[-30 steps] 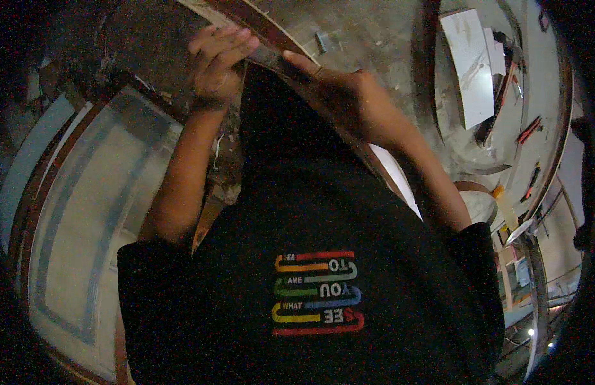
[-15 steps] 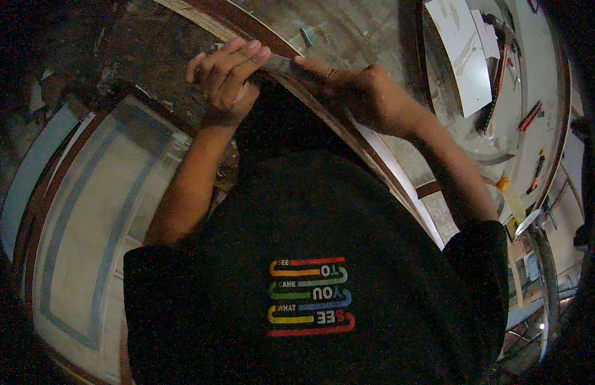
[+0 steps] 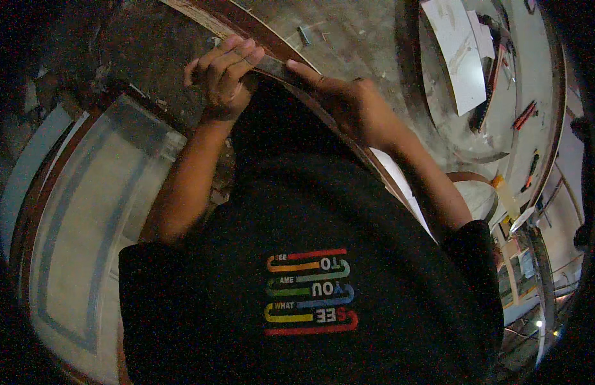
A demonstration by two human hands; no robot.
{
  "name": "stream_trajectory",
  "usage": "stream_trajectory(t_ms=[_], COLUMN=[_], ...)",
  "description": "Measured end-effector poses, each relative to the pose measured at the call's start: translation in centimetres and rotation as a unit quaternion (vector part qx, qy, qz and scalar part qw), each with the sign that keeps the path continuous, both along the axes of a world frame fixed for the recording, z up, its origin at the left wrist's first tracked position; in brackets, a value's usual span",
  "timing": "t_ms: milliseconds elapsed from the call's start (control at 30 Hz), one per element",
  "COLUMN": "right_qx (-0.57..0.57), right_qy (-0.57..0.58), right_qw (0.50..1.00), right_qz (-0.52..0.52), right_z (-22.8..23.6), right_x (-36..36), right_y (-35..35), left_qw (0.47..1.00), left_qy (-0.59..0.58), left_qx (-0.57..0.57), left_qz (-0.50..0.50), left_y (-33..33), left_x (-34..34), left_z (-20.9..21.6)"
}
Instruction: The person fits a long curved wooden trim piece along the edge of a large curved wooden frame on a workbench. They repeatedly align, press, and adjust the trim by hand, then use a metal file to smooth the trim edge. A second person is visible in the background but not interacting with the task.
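Observation:
A flat grey bar [image 3: 273, 66], possibly a file, lies along the edge of a long brown-edged board [image 3: 262, 32] that crosses in front of my body. Fingers of my left hand [image 3: 225, 76] are curled over the bar's far left end. My right hand [image 3: 358, 109] is closed around its near right end, forefinger stretched along it. Much of the bar is hidden under the right hand. The board's lower part passes beneath my right forearm, close against my black shirt.
At the right, a white panel [image 3: 461, 54] lies on a work surface with red-handled tools [image 3: 525, 115] and an orange-and-black tool [image 3: 532, 171]. A framed pale panel [image 3: 79, 224] stands at the left. A small bluish piece [image 3: 304, 35] lies on the floor beyond the board.
Both hands and the grey bar have shifted slightly to the left, staying on the board's edge. The view has moved a little; the grip looks the same.

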State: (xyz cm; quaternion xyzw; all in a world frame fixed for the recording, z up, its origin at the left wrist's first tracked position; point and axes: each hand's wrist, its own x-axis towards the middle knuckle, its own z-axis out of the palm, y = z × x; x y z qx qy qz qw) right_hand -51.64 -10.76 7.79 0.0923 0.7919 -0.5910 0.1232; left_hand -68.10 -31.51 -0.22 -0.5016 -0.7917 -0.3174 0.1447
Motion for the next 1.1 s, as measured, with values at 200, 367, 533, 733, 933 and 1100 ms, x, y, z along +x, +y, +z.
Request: stream_trajectory(t_ms=[200,367,533,733,933,1100], right_qx=[0.034,0.044,0.083,0.027,-0.019,-0.002], right_qy=[-0.026,0.108,-0.101,-0.069,-0.162,0.019], right_qw=[0.993,0.987,0.983,0.996,0.985,0.999], right_qz=[0.107,0.107,0.130,0.057,0.057,0.041], right_z=[-0.7,-1.6,-1.3,-0.3,-0.2,-0.6], right_x=[0.8,2.5,3.6,4.8,5.3,4.4], right_y=[4.4,6.8,5.4,2.2,1.0,2.6], left_qw=[0.991,0.996,0.999,0.997,0.995,0.997], left_qy=[0.033,-0.030,-0.022,-0.042,-0.054,-0.041], left_qx=[-0.126,-0.079,0.009,0.014,0.027,-0.024], left_qz=[0.023,-0.011,-0.047,-0.069,-0.074,-0.055], left_y=[0.6,1.8,2.1,1.2,1.0,0.6], left_x=[2.8,5.4,4.4,3.9,3.3,4.6], left_z=[3.1,2.5,0.4,-0.1,-0.2,1.6])
